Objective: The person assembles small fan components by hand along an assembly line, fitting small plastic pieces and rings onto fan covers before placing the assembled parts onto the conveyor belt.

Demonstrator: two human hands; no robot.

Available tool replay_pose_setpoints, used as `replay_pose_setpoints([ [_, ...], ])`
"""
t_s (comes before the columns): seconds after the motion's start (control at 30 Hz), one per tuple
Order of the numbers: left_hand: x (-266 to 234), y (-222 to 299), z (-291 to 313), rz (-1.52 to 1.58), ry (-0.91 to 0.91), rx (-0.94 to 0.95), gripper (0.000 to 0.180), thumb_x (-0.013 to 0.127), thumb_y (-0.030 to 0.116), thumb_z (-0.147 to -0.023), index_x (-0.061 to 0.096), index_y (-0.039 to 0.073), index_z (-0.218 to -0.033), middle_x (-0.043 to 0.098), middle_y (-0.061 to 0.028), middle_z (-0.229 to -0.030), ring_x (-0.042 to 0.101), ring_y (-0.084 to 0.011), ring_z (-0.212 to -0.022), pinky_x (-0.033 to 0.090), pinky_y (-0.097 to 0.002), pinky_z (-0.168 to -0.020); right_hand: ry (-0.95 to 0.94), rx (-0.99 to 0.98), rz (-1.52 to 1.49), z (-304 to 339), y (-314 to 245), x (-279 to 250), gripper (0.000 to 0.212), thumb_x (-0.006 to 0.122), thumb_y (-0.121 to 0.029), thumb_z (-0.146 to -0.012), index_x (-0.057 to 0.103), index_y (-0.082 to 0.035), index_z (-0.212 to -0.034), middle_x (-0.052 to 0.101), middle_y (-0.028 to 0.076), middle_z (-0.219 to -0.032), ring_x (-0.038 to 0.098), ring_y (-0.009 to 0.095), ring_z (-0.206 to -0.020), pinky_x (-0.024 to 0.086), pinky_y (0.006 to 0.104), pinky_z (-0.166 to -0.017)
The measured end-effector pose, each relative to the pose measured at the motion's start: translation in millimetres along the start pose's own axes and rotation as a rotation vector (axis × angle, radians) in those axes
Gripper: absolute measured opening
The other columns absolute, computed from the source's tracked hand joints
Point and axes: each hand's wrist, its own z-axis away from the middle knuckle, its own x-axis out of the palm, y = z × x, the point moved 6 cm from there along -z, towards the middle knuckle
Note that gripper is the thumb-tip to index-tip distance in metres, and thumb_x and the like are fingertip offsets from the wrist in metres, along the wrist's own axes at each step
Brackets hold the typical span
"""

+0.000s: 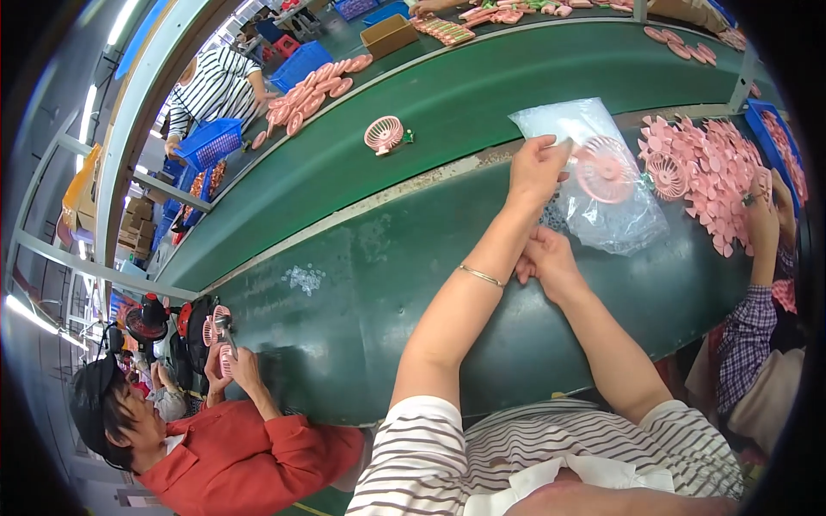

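Observation:
My left hand (535, 172), a bangle on its wrist, is closed over the near left part of a clear plastic bag (632, 225). Whatever sits between its fingertips is hidden. Just below it, my right hand (551, 265) has its fingers drawn together, and any small thing in them is too small to name. Beside my left hand, a round pink fan grille (602, 169) shows against the bag. Farther right lies a second pink fan housing (667, 175), at the edge of a heap of pink fan blades (710, 185).
Beyond the green worktable (361, 344) runs a green conveyor belt (482, 86) carrying a pink fan housing (384, 134). Small clear parts (304, 279) lie at left. A co-worker in red (249, 447) handles pink fan parts; another person's hand (761, 211) is at the right, near a blue crate (766, 120).

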Motion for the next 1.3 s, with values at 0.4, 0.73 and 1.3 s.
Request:
replay_pose_setpoints([
  [0.4,-285.3,7.7,-100.7,-0.051,0.939,-0.190,0.049,0.063,0.015,-0.081,0.028,-0.012,-0.102,0.059,-0.0211,-0.076,0.063,-0.0317,-0.054,0.058,-0.0415,-0.045,-0.027,-0.011,0.184,11.7,-1.3,19.6,0.008,0.053,-0.006,-0.087,0.055,0.000,-0.093,0.059,0.007,-0.071,0.052,0.007,-0.051,0.041,0.0210,-0.039],
  [0.73,-170.7,73.1,9.2,-0.513,0.178,0.144,0.028,0.060,0.015,-0.086,0.058,-0.003,-0.108,0.063,-0.0067,-0.086,0.060,-0.0113,-0.067,0.050,-0.0226,-0.058,0.183,-0.043,-0.014,3.5,-12.0,-22.6,0.011,0.059,-0.005,-0.085,0.057,0.003,-0.092,0.061,0.008,-0.077,0.052,0.009,-0.052,0.041,0.0222,-0.042],
  [1.3,-95.5,-10.3,184.0,-0.083,0.315,0.217,0.023,0.064,-0.003,-0.079,0.054,-0.003,-0.100,0.061,-0.0060,-0.091,0.058,-0.0097,-0.080,0.048,-0.0223,-0.073,-0.008,-0.493,0.562,30.3,-24.1,32.4,0.008,0.046,-0.004,-0.090,0.047,0.000,-0.097,0.061,0.009,-0.076,0.058,0.010,-0.067,0.047,0.0250,-0.059],
])
